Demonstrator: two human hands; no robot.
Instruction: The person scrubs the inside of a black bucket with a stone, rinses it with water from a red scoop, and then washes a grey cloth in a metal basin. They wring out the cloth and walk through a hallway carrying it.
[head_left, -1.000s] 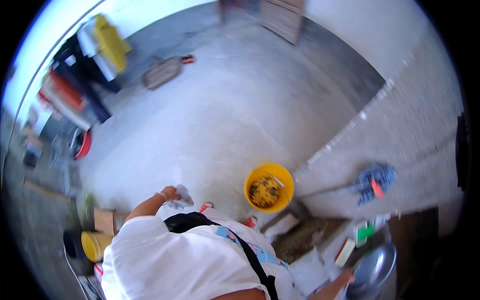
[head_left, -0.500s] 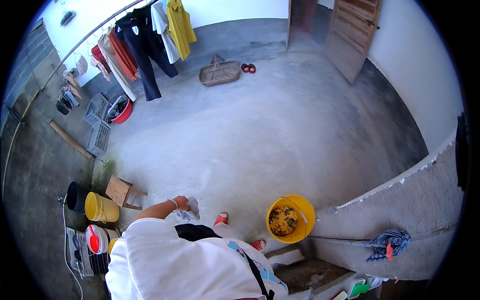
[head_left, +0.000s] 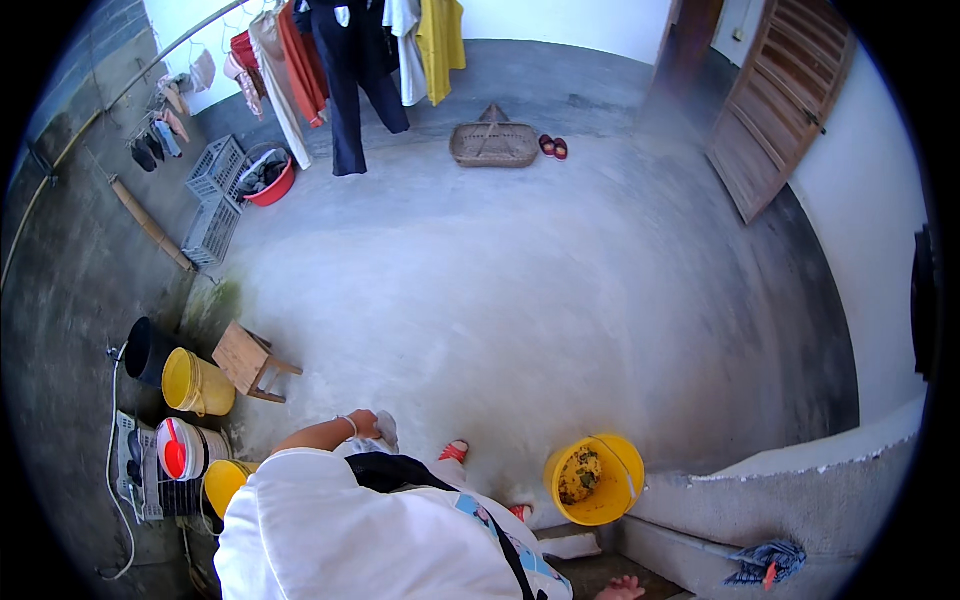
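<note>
While the camera looks steeply down over a white shirt, only parts of the two hands show.
Left hand: the left hand (head_left: pixel 362 424) is raised in front of the chest, its fingers closed together around a small pale grey cloth (head_left: pixel 386 428).
Cloth: it sticks out past the knuckles, crumpled and limp; it looks soft, light and easy to bunch, so a full-fist hold on the gathered middle should suit it, since a pinch at one corner would leave it dangling.
Right hand: the right hand (head_left: pixel 621 588) barely shows at the bottom edge, fingers spread apart, holding nothing that I can see.
Bucket: a yellow bucket (head_left: pixel 598 478) with brownish scraps inside stands on the concrete floor (head_left: pixel 520 290) near the red sandals (head_left: pixel 455 452).
Left side: a wooden stool (head_left: pixel 246 358) and more yellow buckets (head_left: pixel 195 382) stand by the wall.
Far end: clothes hang on a line (head_left: pixel 345 50).
</note>
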